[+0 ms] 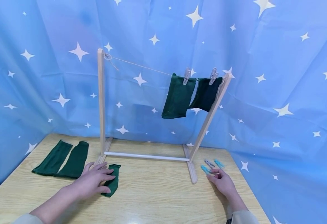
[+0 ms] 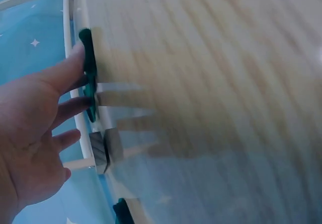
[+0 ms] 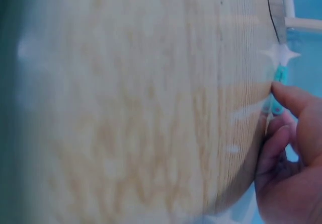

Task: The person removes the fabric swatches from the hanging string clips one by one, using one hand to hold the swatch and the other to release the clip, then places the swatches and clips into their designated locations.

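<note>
My left hand lies over a small dark green cloth on the table, fingers spread and touching it. In the left wrist view, the thumb and fingers of the left hand reach the green cloth, which is seen edge-on. At the right, my right hand pinches the near end of a turquoise clothespin between thumb and forefinger. The right wrist view has that turquoise clothespin between the fingertips of the right hand. A grey clothespin and another turquoise one lie just beyond.
A wooden frame with a string stands at the back. Two green cloths hang near its right post, under clear clothespins. Two more green cloths lie flat at the table's left. A starry blue curtain hangs behind.
</note>
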Motion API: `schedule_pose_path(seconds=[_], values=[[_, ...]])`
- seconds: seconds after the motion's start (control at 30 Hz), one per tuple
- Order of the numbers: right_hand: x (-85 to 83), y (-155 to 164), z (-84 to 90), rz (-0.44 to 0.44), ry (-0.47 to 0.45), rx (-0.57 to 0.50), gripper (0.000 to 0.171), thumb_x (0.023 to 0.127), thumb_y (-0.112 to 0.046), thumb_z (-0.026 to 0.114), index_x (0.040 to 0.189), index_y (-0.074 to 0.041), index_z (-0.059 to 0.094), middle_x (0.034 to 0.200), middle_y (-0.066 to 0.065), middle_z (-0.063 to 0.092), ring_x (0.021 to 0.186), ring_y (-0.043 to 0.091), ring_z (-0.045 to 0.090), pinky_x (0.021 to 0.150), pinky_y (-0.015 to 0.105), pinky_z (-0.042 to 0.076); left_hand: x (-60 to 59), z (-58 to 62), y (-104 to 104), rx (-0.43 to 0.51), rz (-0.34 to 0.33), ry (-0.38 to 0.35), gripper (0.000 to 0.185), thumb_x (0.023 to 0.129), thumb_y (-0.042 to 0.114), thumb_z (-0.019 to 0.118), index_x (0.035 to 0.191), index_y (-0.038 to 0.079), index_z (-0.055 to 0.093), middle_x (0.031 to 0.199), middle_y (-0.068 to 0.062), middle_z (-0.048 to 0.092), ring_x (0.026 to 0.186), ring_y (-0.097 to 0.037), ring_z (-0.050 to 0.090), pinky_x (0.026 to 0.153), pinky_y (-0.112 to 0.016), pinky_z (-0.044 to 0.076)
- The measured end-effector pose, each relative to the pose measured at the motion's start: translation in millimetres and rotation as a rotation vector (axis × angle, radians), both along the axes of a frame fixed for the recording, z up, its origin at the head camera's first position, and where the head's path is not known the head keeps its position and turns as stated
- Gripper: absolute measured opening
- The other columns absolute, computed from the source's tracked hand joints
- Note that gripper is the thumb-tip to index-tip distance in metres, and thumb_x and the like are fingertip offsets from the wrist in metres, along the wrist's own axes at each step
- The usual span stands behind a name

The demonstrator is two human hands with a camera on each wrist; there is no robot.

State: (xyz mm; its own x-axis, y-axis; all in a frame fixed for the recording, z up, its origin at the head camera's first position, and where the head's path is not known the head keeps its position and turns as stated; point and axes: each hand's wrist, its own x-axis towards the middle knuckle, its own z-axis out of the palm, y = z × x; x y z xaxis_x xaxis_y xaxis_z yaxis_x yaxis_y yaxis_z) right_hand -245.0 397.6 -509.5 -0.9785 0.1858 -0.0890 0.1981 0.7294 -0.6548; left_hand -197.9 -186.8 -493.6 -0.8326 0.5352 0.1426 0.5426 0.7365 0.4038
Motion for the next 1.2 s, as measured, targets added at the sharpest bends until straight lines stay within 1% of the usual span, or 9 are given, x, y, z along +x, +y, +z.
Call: schedule_pose_path(seconds=[0.07, 0.13, 0.27, 0.43, 0.6, 0.87, 0.97, 1.1, 1.2], values=[[-0.4, 1, -1.1, -0.001, -0.002, 0.000, 0.045, 0.106, -0.034, 0.072, 0.140, -0.005, 0.064, 0.103, 0.005, 0.058, 0.093, 0.022, 0.055, 0.080, 0.035, 0.041, -0.9, -0.8, -4, 0.016, -0.019, -0.062, 0.061, 0.088, 0.046, 0.087, 0.140, 0.016, 0.077, 0.154, -0.014, 0.067, 0.154, -0.057, 0.042, 0.112, -0.087, 0.017], [-0.6, 1, -1.2, -0.004, -0.003, 0.002, 0.045, 0.106, -0.035, 0.073, 0.140, -0.006, 0.064, 0.103, 0.004, 0.058, 0.093, 0.021, 0.055, 0.079, 0.034, 0.041, -2.3, 0.4, -8, 0.045, -0.031, -0.109, 0.066, 0.087, 0.047, 0.087, 0.143, 0.014, 0.075, 0.158, -0.016, 0.064, 0.156, -0.059, 0.037, 0.112, -0.089, 0.011], [-0.4, 0, 1.9, -0.003, 0.000, 0.005, 0.049, 0.106, -0.037, 0.073, 0.141, -0.004, 0.063, 0.103, 0.005, 0.057, 0.092, 0.021, 0.054, 0.079, 0.034, 0.041, -8.2, 2.0, -14, 0.066, -0.032, -0.152, 0.070, 0.086, 0.046, 0.088, 0.146, 0.014, 0.072, 0.161, -0.017, 0.060, 0.159, -0.061, 0.029, 0.114, -0.090, 0.004], [-0.1, 0, 2.1, -0.003, -0.006, 0.000, 0.049, 0.107, -0.038, 0.073, 0.142, -0.004, 0.063, 0.103, 0.004, 0.057, 0.091, 0.021, 0.052, 0.077, 0.034, 0.040, -15.8, 2.3, -18, 0.055, -0.025, -0.165, 0.070, 0.086, 0.043, 0.089, 0.147, 0.015, 0.072, 0.162, -0.017, 0.059, 0.160, -0.061, 0.027, 0.115, -0.089, 0.003], [0.4, -1, 1.6, -0.008, -0.012, 0.006, 0.049, 0.107, -0.037, 0.072, 0.142, -0.004, 0.063, 0.104, 0.005, 0.057, 0.092, 0.021, 0.053, 0.077, 0.033, 0.040, -22.3, 2.5, -21, 0.060, -0.010, -0.200, 0.070, 0.086, 0.041, 0.090, 0.149, 0.015, 0.070, 0.165, -0.016, 0.056, 0.161, -0.061, 0.023, 0.116, -0.088, 0.002], [1.4, -3, 3.6, -0.009, -0.006, 0.001, 0.049, 0.107, -0.036, 0.073, 0.142, -0.003, 0.062, 0.104, 0.006, 0.057, 0.093, 0.022, 0.053, 0.078, 0.035, 0.040, -27.4, 3.4, -24, 0.059, -0.011, -0.208, 0.072, 0.084, 0.041, 0.091, 0.148, 0.015, 0.071, 0.165, -0.016, 0.056, 0.161, -0.062, 0.022, 0.115, -0.089, 0.000], [1.3, -4, 3.7, -0.010, -0.003, 0.006, 0.049, 0.107, -0.035, 0.073, 0.142, -0.003, 0.063, 0.103, 0.006, 0.058, 0.092, 0.022, 0.054, 0.078, 0.035, 0.040, -27.9, 3.1, -25, 0.063, -0.016, -0.213, 0.070, 0.087, 0.044, 0.089, 0.148, 0.015, 0.071, 0.166, -0.017, 0.055, 0.160, -0.064, 0.021, 0.114, -0.090, -0.001], [1.6, -4, 3.6, -0.010, -0.002, 0.013, 0.048, 0.107, -0.033, 0.072, 0.142, -0.003, 0.063, 0.103, 0.007, 0.058, 0.092, 0.023, 0.054, 0.078, 0.035, 0.040, -27.2, 3.2, -25, 0.077, -0.016, -0.204, 0.058, 0.097, 0.043, 0.081, 0.147, 0.014, 0.072, 0.165, -0.019, 0.056, 0.159, -0.066, 0.021, 0.114, -0.090, -0.001], [2.9, -4, 4.4, -0.011, -0.001, 0.010, 0.048, 0.107, -0.033, 0.072, 0.141, -0.002, 0.063, 0.103, 0.007, 0.057, 0.092, 0.023, 0.054, 0.078, 0.035, 0.040, -26.7, 3.5, -23, 0.067, -0.009, -0.180, 0.056, 0.097, 0.040, 0.082, 0.145, 0.014, 0.073, 0.163, -0.019, 0.057, 0.158, -0.066, 0.023, 0.114, -0.089, 0.000]])
